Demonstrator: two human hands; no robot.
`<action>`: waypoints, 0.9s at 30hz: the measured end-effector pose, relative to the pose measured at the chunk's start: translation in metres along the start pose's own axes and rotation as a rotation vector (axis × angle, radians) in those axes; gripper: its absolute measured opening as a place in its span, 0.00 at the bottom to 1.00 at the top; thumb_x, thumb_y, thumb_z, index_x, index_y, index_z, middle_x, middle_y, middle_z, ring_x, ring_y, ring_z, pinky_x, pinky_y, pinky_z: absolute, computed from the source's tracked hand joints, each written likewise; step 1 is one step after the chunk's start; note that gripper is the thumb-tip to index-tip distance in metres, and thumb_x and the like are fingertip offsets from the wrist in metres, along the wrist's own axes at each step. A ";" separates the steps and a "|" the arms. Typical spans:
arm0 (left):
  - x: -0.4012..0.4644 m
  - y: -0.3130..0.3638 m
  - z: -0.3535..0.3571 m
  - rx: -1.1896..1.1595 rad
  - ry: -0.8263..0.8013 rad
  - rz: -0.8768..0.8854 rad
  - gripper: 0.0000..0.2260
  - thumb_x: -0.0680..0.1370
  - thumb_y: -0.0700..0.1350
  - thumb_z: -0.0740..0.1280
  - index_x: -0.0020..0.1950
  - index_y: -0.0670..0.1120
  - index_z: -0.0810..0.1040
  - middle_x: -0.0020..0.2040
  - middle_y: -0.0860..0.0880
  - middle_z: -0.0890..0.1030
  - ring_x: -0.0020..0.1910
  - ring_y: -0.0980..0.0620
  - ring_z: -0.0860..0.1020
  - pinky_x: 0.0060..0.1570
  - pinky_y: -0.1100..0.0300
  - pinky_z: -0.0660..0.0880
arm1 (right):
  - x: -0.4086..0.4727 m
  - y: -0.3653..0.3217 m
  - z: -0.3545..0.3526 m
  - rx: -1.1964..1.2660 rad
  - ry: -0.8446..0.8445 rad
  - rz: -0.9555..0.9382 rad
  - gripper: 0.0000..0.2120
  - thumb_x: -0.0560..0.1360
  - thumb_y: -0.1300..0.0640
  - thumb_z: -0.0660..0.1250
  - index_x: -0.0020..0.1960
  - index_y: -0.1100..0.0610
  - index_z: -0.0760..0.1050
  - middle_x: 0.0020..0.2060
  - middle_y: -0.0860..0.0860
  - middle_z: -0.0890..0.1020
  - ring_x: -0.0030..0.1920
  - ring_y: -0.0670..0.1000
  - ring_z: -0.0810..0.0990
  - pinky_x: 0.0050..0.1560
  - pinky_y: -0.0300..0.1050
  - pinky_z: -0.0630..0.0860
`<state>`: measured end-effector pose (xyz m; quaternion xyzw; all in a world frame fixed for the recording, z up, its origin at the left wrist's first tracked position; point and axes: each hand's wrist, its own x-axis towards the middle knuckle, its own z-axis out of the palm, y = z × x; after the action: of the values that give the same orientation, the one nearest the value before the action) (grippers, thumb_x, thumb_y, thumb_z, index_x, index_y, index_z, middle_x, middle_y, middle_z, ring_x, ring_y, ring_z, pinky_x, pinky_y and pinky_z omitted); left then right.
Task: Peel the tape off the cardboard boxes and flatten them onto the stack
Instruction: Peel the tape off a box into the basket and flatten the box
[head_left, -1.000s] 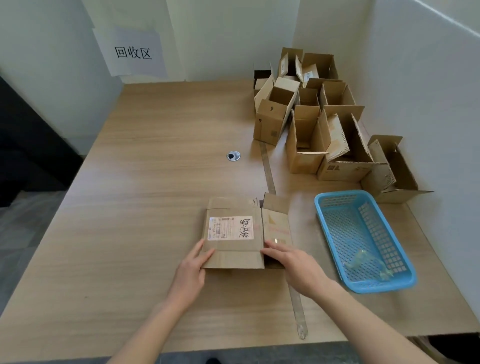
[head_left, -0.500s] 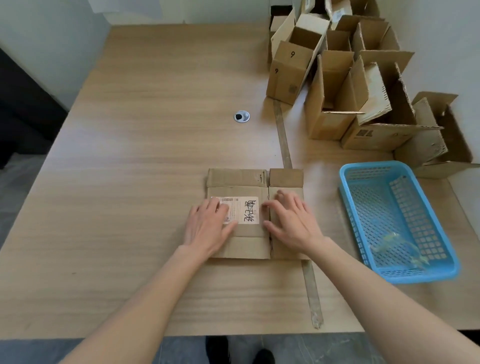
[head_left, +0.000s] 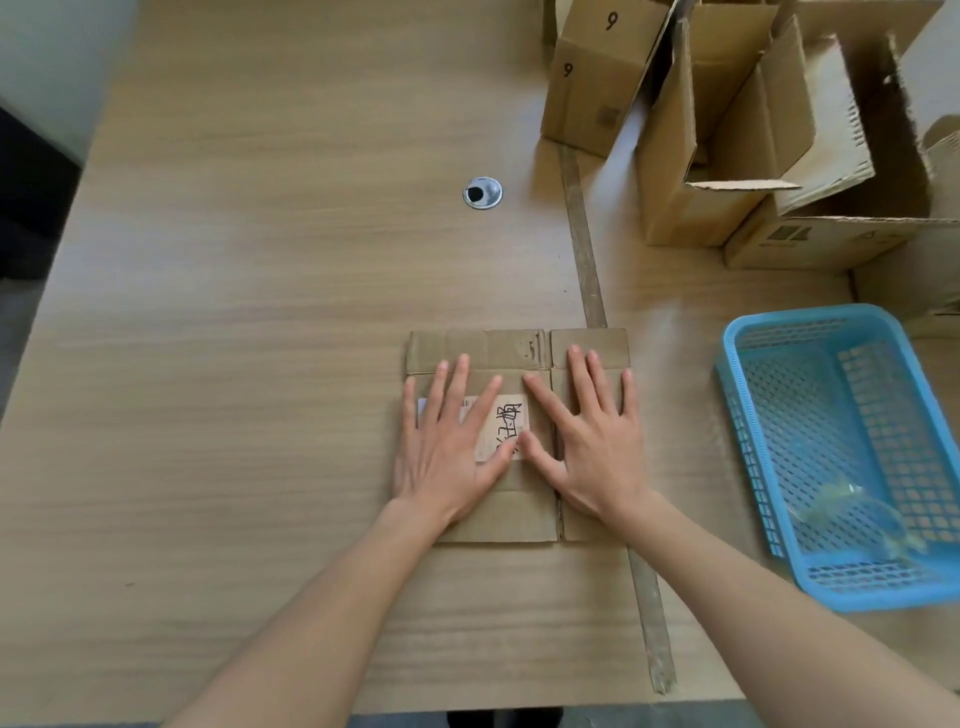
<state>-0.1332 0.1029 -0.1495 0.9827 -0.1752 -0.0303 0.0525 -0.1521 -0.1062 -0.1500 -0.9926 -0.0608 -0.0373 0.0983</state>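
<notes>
**boxguy:** Both palms are flat, nothing gripped. Left hand (head_left: 447, 441) has its fingers spread straight over the shipping label (head_left: 501, 428), and right hand (head_left: 587, 441) is splayed across the narrower panel next to it. They're just pressing the flattened box (head_left: 498, 512) down onto the table (head_left: 260, 312), near the front edge and right over the dark seam strip (head_left: 584, 249).

**tapewatch:** So what changed in the last second?

**boxguy:** 1 second back the hands were only at the near edge of the cardboard. Now they've slid forward onto the middle, fingertips reaching the far flaps. The head has also tipped down, so the wall sign is gone from view. My read is this 1 is basically flat and the pressing is the finishing bit. The open boxes (head_left: 691, 156) at the far right haven't been done yet.

**tapewatch:** Any tape left on it?

**boxguy:** Can't tell, the hands cover most of the top face and label. There's something clear and crumpled in the blue basket (head_left: 763, 467), maybe peeled tape, but it's too blurry. The open boxes are cut off by the frame too, and I can't see whether other flat pieces lie underneath this 1.
</notes>
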 end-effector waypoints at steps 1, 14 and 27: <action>0.001 0.000 0.001 -0.004 -0.004 0.000 0.33 0.79 0.69 0.51 0.83 0.59 0.55 0.84 0.46 0.47 0.83 0.45 0.46 0.78 0.37 0.43 | 0.001 0.000 0.002 -0.002 0.013 -0.007 0.31 0.78 0.32 0.55 0.79 0.40 0.62 0.81 0.59 0.56 0.81 0.60 0.55 0.76 0.68 0.51; -0.001 -0.005 -0.031 -0.235 -0.193 -0.153 0.35 0.77 0.68 0.62 0.80 0.67 0.50 0.82 0.50 0.33 0.80 0.49 0.33 0.76 0.43 0.31 | 0.006 0.015 -0.033 0.207 -0.348 0.051 0.32 0.81 0.36 0.49 0.81 0.37 0.39 0.80 0.50 0.32 0.78 0.48 0.27 0.78 0.57 0.33; -0.056 0.047 -0.048 -0.571 0.005 -0.842 0.33 0.65 0.57 0.81 0.70 0.61 0.77 0.64 0.47 0.67 0.63 0.43 0.68 0.67 0.52 0.65 | -0.059 0.000 -0.056 0.515 -0.171 0.524 0.30 0.69 0.52 0.79 0.68 0.47 0.74 0.71 0.56 0.64 0.72 0.57 0.62 0.72 0.51 0.59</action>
<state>-0.1977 0.0826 -0.0944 0.9147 0.2515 -0.0932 0.3024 -0.2138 -0.1244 -0.1002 -0.9168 0.1800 0.0884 0.3453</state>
